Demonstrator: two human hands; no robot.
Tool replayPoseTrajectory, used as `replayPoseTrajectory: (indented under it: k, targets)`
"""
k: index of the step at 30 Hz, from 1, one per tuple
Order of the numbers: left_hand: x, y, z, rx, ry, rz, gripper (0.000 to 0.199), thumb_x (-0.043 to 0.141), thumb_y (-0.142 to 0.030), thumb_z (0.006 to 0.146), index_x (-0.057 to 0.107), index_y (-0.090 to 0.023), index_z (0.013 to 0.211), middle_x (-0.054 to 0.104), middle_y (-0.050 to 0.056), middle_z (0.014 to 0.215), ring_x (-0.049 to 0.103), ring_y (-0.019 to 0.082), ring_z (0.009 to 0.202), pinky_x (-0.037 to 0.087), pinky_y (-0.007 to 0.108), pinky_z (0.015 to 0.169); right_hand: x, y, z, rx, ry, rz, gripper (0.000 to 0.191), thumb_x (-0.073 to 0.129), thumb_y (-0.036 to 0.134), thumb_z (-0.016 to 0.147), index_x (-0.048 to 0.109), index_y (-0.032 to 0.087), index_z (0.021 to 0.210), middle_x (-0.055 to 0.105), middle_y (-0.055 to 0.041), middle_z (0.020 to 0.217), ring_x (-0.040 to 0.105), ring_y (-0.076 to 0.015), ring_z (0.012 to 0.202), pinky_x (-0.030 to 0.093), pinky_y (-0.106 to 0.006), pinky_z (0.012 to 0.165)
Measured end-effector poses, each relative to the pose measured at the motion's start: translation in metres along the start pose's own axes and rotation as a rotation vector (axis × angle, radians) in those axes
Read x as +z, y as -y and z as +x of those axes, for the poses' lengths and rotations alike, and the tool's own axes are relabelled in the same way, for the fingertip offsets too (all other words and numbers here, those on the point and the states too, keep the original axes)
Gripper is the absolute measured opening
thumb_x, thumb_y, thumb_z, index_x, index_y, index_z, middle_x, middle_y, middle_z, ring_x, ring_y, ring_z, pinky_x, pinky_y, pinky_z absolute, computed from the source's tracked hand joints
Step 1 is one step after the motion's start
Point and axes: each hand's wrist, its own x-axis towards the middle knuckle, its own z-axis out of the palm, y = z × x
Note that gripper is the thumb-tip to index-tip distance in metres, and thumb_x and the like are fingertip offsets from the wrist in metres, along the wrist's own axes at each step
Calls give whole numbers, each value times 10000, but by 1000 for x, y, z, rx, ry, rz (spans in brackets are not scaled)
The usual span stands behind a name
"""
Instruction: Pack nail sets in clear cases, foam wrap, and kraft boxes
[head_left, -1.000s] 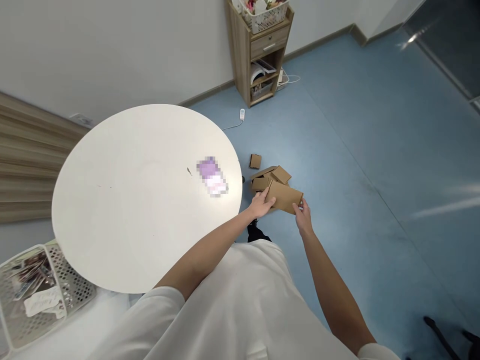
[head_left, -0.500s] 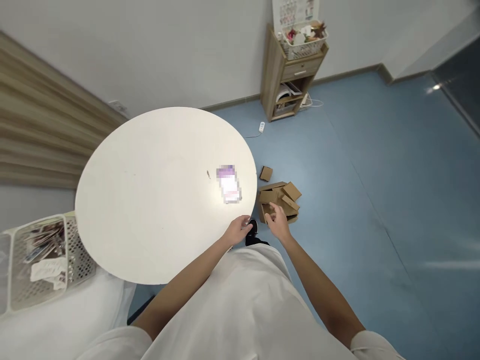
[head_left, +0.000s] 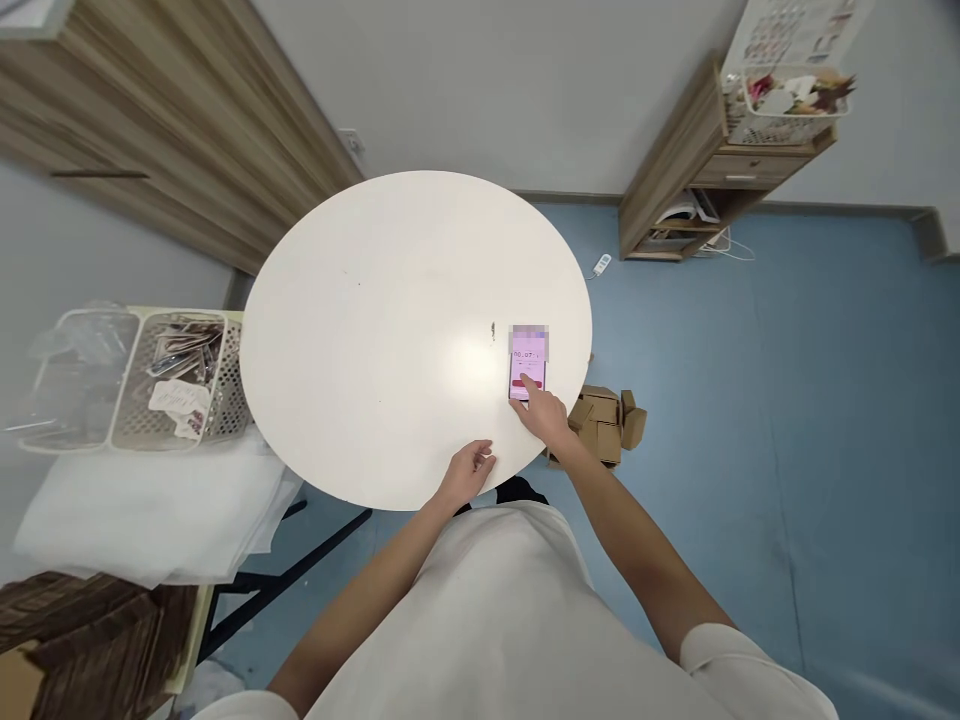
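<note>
A smartphone lies flat on the round white table, near its right side. Its lit pink screen shows a digit readout and a red button. My right hand is over the phone's lower end, index finger stretched out onto the screen by the red button and thumb spread by the lower corner. It does not grip the phone. At the table's near edge rests my left hand, empty, with loosely bent fingers and the thumb apart. A small dark mark shows on the tabletop left of the phone.
Cardboard pieces lie on the blue floor right of the table. Perforated baskets with cards and plastic stand at the left, above white sheets. A wooden cabinet stands against the back wall, bearing a basket.
My right hand has moved from beyond the table's edge onto the phone. My left hand now lies on the table's near edge. The view has turned left, showing more of the baskets.
</note>
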Motion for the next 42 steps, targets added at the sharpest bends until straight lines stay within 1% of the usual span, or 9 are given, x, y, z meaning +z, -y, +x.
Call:
replayPoseTrajectory:
  k: [5,11,14,18,23,28,32,38,42]
  targets:
    - [-19,4,-4,10,-27,-41,345,471,-364,781,529,-193,1075,598,62,994,561,146,810,462,292,727,-1,18,1,56,-19,-61,576,342,495,824,242,231,1326,616,-89,800,567,-253,758,363,-342,669]
    - [-59,13,-14,51,-64,-54,341,462,-366,788,517,-219,1091,591,45,1013,559,133,813,467,288,718,-4,53,-23,123,-63,-153,538,307,464,847,214,230,1321,605,-35,813,567,-196,765,360,-282,632]
    - [-83,23,-18,88,-69,-60,335,460,-369,790,519,-219,1084,593,45,1010,560,130,809,468,281,707,5,74,-33,130,-98,-139,506,311,442,851,243,230,1305,595,-19,770,565,-180,742,353,-264,602]
    - [-121,40,-25,116,-119,-53,333,461,-373,786,522,-212,1071,596,53,1003,566,136,809,466,278,686,27,111,-36,102,-124,-98,484,340,406,846,277,221,1288,574,-3,705,554,-158,672,345,-246,566]
    - [-173,66,-40,95,-287,-23,329,469,-362,777,526,-206,1060,580,64,1044,555,163,889,457,288,704,61,162,-38,-62,-76,-5,474,376,357,826,308,221,1275,562,8,693,535,-141,646,371,-244,570]
    - [-213,97,-59,12,-471,-76,350,483,-353,762,519,-184,1066,557,83,1077,551,171,905,456,292,709,84,202,-39,-339,67,64,501,410,315,802,294,246,1285,567,-10,857,529,-125,657,422,-269,628]
    - [-229,114,-78,-70,-532,-160,392,493,-362,747,510,-161,1083,572,90,1025,573,160,815,463,301,703,90,224,-32,-501,160,80,490,432,311,789,320,254,1263,560,-19,945,537,-118,681,445,-286,667]
    - [-237,124,-117,-139,-599,-199,421,505,-407,733,524,-176,1085,584,87,1024,577,178,821,473,308,706,104,261,-22,-617,300,88,428,428,305,797,374,253,1218,558,-24,978,554,-113,702,459,-293,694]
    - [-252,131,-131,-171,-668,-210,423,512,-417,730,522,-187,1084,584,86,1037,574,187,857,475,313,719,116,287,-21,-697,376,41,421,438,305,798,388,245,1212,561,-37,997,567,-126,743,461,-302,712]
